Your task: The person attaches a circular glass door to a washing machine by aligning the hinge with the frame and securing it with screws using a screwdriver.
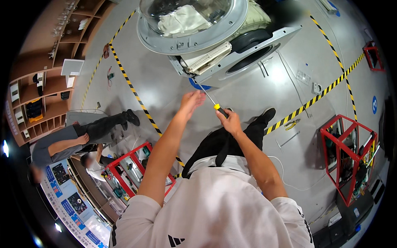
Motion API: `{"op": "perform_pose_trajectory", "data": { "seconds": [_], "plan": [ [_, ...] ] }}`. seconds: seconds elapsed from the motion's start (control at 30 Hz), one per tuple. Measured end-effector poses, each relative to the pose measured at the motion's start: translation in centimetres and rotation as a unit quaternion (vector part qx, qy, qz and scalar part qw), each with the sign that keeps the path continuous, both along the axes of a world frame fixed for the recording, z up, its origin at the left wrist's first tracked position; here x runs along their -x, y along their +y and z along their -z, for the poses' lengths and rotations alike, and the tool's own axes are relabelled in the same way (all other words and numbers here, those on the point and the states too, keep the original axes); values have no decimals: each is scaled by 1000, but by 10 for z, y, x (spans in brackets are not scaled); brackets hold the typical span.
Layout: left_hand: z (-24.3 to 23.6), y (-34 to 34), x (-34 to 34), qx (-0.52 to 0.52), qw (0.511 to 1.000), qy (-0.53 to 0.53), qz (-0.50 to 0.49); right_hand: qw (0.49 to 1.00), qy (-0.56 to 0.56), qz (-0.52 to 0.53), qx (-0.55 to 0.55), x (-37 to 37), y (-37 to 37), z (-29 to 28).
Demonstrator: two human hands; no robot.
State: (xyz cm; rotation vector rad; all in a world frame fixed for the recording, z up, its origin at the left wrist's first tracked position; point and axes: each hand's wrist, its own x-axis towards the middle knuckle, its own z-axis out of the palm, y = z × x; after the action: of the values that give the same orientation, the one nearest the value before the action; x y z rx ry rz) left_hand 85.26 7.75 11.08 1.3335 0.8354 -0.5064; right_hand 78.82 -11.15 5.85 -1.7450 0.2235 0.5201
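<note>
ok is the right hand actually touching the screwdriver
Touching. The head view shows the right hand wrapped around the handle of the screwdriver.

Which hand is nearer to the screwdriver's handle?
Right. The right hand is wrapped around the handle; the left hand is apart from it, off to its left, with fingers close to the metal shaft.

Slanted yellow-black screwdriver (217,107), tip unclear

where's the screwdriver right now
In the head view, near the middle, the screwdriver is in the right hand, its shaft pointing up-left toward the washing machine, the left hand beside it.
</note>
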Motion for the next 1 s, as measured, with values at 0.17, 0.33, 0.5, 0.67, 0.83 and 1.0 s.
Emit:
{"op": "perform_pose_trajectory", "data": {
  "seconds": [0.17,0.33,0.5,0.67,0.83,1.0],
  "plan": [
    [20,40,49,-34,995,59,70,978,159,-5,-132,-10,-9,-2],
    [54,85,132,-136,977,105,123,969,187,13,-163,-9,-3,-10],
    [81,137,214,-267,910,98,302,964,201,-6,-172,-14,-6,-19],
    [72,112,212,-201,954,124,184,973,181,-2,-143,-6,-12,0],
    [81,113,192,-161,968,81,173,977,178,-6,-119,-15,-22,-21],
    [99,96,176,-118,963,83,230,977,188,19,-101,4,-69,-45]
  ]
}}
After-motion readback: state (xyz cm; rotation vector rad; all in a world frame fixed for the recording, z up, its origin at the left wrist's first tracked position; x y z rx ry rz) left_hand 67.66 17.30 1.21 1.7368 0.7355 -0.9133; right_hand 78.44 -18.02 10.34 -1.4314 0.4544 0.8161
